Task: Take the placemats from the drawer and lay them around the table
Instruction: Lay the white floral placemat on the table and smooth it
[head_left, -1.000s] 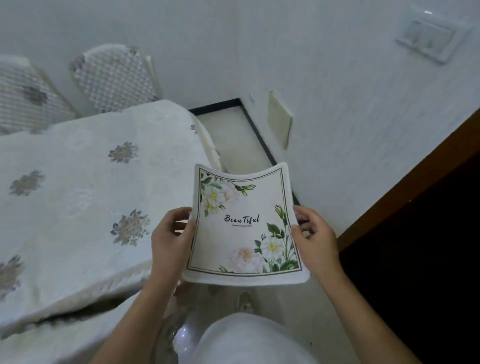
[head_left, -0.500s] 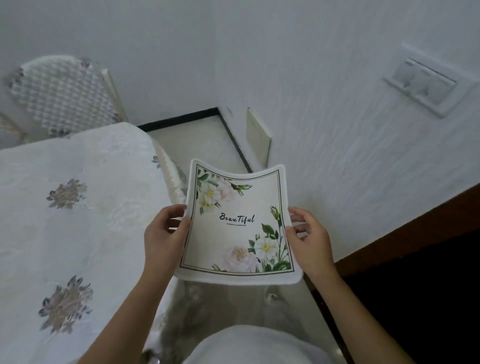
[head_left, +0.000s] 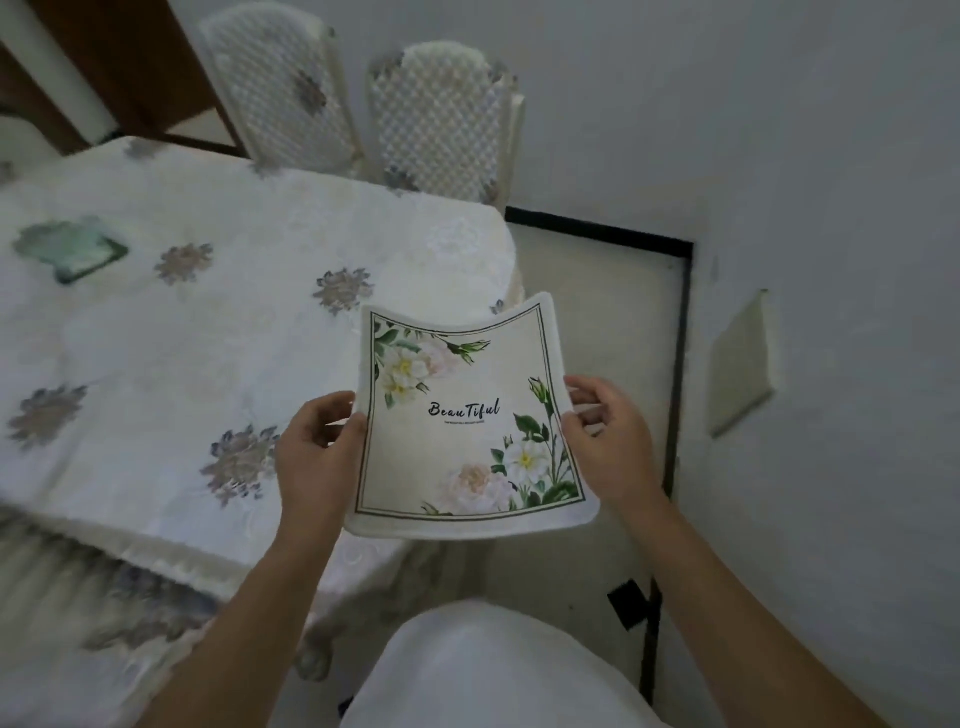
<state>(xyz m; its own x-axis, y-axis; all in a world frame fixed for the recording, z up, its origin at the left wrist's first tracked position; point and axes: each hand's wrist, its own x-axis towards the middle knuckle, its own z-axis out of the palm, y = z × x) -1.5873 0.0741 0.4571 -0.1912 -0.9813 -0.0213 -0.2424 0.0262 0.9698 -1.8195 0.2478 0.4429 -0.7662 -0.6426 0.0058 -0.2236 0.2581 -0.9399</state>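
Note:
I hold a cream placemat (head_left: 462, 415) with white flowers and the word "Beautiful" in front of me, its far edge curling upward. My left hand (head_left: 317, 457) grips its left edge and my right hand (head_left: 613, 441) grips its right edge. It hangs in the air over the right corner of the table (head_left: 156, 364), which wears a white cloth with grey flower patterns. A green placemat (head_left: 70, 249) lies on the cloth at the far left, blurred. No drawer is in view.
Two white quilted chairs (head_left: 441, 114) stand at the table's far side against the wall. A strip of pale floor (head_left: 597, 338) with a black border runs between the table and the white wall on the right.
The view has swung left, bringing more of the table, both chairs and the green placemat into sight. The placemat stays held in both hands and now sits partly over the table's corner.

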